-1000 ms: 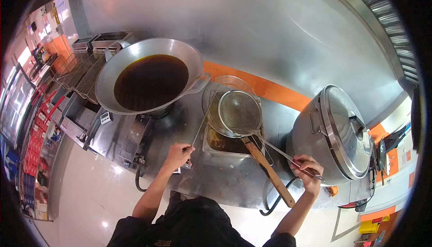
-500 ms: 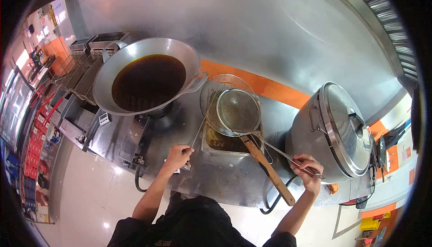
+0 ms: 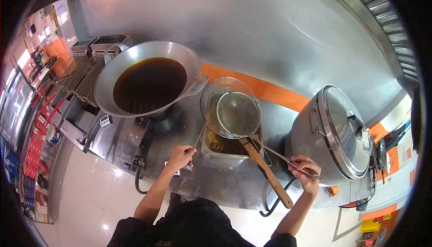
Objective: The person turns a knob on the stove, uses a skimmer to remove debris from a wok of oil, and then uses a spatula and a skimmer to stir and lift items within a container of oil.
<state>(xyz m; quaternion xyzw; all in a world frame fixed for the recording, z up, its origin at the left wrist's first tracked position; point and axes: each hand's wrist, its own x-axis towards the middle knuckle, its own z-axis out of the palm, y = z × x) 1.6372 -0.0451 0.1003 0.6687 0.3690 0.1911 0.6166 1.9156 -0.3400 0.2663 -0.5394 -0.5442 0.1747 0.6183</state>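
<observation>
My right hand [image 3: 307, 173] is closed around the metal handle of a fine-mesh strainer [image 3: 238, 114]. The strainer's round mesh lies over a rectangular metal pan [image 3: 211, 147] with brown liquid or residue in it. My left hand [image 3: 182, 157] is closed on a thin metal rod [image 3: 200, 133], which slants up toward the strainer's left side; its far end is hard to make out. Beneath the strainer is a wire skimmer [image 3: 227, 81], and a wooden handle [image 3: 267, 175] slants from the pan toward the counter's front edge.
On the left, a large wok [image 3: 192, 62] of dark oil sits over a burner. A big lidded pot [image 3: 302, 143] stands right. A small white timer [image 3: 105, 120] and fryer baskets [image 3: 78, 78] are farther left. A black hose [image 3: 137, 182] hangs at the counter's front edge [image 3: 229, 197].
The view has shifted slightly. Both hands keep their grips, and the strainer stays over the pan with hardly any movement.
</observation>
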